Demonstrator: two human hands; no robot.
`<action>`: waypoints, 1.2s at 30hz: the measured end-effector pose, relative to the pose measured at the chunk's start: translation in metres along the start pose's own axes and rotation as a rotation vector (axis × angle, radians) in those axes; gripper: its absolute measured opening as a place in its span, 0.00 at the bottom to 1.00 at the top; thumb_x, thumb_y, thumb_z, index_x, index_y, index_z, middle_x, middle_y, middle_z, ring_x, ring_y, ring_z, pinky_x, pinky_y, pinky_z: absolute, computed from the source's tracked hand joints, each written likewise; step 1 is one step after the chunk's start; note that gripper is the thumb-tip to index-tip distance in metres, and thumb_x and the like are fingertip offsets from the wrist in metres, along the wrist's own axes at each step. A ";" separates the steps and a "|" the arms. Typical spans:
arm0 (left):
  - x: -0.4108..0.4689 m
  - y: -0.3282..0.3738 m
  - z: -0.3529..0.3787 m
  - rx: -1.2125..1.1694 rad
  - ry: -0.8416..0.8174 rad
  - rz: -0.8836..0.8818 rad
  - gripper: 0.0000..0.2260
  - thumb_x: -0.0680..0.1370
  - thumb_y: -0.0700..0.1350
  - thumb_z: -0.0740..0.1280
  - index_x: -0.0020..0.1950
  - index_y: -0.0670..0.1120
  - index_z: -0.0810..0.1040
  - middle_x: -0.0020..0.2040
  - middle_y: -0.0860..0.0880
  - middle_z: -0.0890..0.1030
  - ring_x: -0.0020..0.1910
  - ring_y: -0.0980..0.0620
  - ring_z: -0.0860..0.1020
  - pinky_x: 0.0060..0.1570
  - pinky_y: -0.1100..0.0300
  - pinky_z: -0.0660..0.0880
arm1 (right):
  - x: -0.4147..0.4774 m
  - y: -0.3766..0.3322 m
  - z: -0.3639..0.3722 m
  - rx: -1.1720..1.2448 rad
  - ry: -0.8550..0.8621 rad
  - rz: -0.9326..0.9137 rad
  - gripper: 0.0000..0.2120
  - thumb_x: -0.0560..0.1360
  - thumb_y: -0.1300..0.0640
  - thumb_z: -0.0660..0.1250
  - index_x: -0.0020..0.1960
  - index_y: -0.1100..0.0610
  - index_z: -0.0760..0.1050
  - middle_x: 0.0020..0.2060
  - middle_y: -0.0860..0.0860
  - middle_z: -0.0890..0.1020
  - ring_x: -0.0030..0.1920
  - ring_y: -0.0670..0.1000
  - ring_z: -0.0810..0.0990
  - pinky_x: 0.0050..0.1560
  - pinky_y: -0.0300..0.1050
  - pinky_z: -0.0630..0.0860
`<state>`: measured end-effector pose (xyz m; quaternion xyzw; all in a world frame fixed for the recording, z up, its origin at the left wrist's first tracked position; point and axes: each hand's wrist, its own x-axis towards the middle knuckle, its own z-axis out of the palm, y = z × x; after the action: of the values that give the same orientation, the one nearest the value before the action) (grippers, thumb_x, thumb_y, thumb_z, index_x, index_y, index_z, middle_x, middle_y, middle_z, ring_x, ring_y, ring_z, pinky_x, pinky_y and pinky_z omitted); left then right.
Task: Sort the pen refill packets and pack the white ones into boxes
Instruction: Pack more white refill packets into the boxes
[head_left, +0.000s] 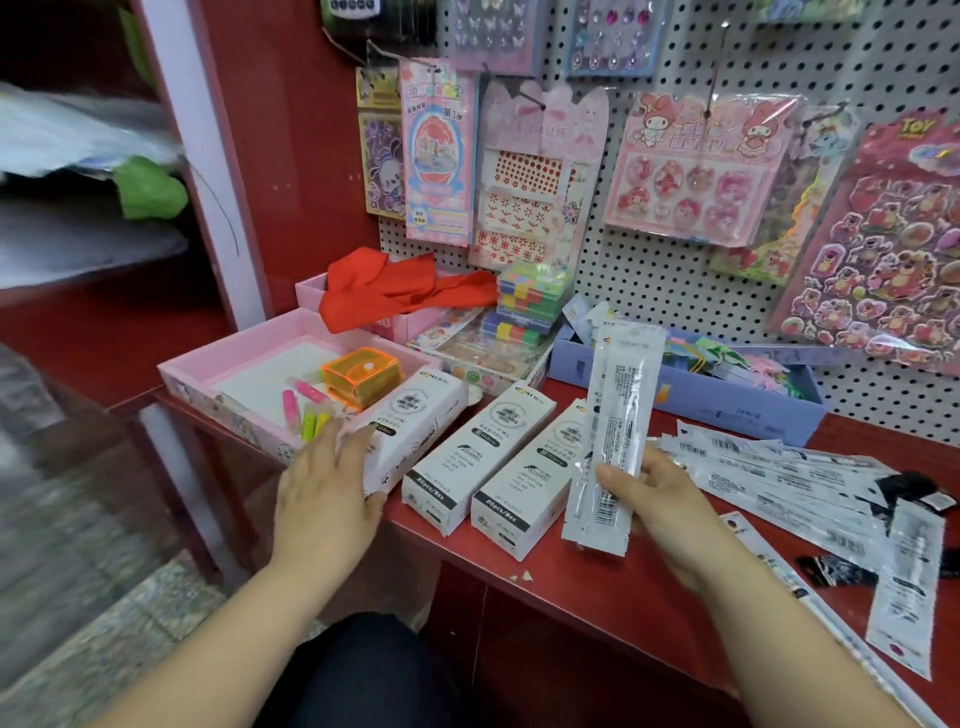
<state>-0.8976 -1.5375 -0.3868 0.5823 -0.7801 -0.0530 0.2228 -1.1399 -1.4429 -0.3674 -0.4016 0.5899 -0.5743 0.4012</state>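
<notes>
— Above our dark lap (363, 675), our right hand (660, 512) pinches the white packets (613, 431) low down, upright over the counter's (571, 582) front edge.
— Light, floppy, slick film, we reckon; grip mid-length. Our left hand (327, 493) lies spread flat against the leftmost box (410, 431).

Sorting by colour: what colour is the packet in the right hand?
White packet, black print; head view.

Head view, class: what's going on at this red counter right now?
A person is sorting refills. The right-hand grip holds white refill packets upright; the left-hand grip rests flat on the leftmost white box of three. Loose packets, white and black, lie on the red counter to the right.
</notes>
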 end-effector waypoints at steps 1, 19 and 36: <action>-0.004 0.000 -0.001 -0.002 0.010 -0.006 0.29 0.73 0.45 0.67 0.71 0.47 0.61 0.75 0.44 0.55 0.73 0.42 0.57 0.68 0.47 0.58 | -0.001 0.000 0.000 0.008 0.002 0.001 0.09 0.75 0.63 0.63 0.47 0.49 0.75 0.39 0.45 0.84 0.39 0.45 0.84 0.44 0.40 0.81; -0.039 -0.019 -0.020 -0.375 0.087 -0.201 0.36 0.66 0.36 0.71 0.71 0.45 0.61 0.66 0.39 0.70 0.65 0.37 0.65 0.63 0.47 0.63 | -0.024 0.014 -0.003 0.005 0.105 0.055 0.07 0.75 0.63 0.63 0.50 0.54 0.75 0.46 0.54 0.82 0.46 0.54 0.82 0.51 0.55 0.78; -0.006 0.112 -0.006 -0.400 -0.151 0.319 0.40 0.54 0.51 0.65 0.67 0.49 0.67 0.65 0.49 0.73 0.64 0.47 0.70 0.64 0.52 0.65 | -0.055 0.022 -0.063 0.312 0.400 0.004 0.06 0.76 0.62 0.61 0.49 0.54 0.74 0.43 0.50 0.81 0.43 0.48 0.80 0.40 0.40 0.80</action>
<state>-0.9927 -1.4952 -0.3451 0.3909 -0.8503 -0.2137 0.2803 -1.1793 -1.3687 -0.3877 -0.2119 0.5626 -0.7255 0.3349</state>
